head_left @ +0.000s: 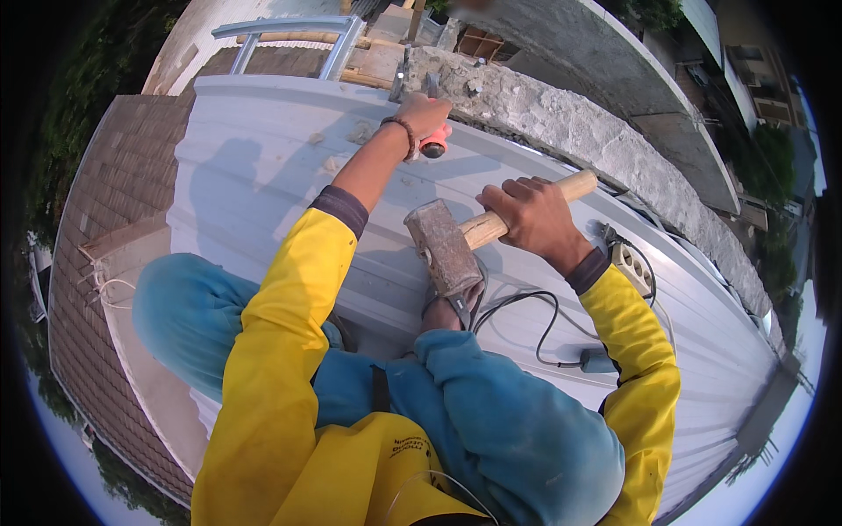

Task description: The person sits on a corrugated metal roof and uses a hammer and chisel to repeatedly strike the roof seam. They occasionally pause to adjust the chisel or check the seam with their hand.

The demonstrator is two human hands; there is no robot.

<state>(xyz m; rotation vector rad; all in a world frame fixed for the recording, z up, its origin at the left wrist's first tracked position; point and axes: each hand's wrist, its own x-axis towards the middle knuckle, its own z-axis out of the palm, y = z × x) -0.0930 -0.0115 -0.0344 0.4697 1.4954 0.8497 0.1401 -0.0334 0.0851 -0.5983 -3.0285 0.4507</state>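
My left hand (423,116) reaches forward to the rough concrete ledge (544,114). It is closed around a chisel (434,145) with a red grip and black butt end; the metal shaft shows past my fingers, but its tip is hard to make out against the concrete. My right hand (537,221) grips the pale wooden handle of a sledgehammer (445,248), close to the middle of the view. The hammer's heavy, rusty head hangs over my foot, below and apart from the chisel.
I squat on a ribbed metal roof sheet (263,188). Right of me lie a socket strip (633,268), a black cable (545,337) and a grey box-like piece (598,360). A metal frame (344,48) stands at the far left. Brown roof tiles (110,202) slope away leftward.
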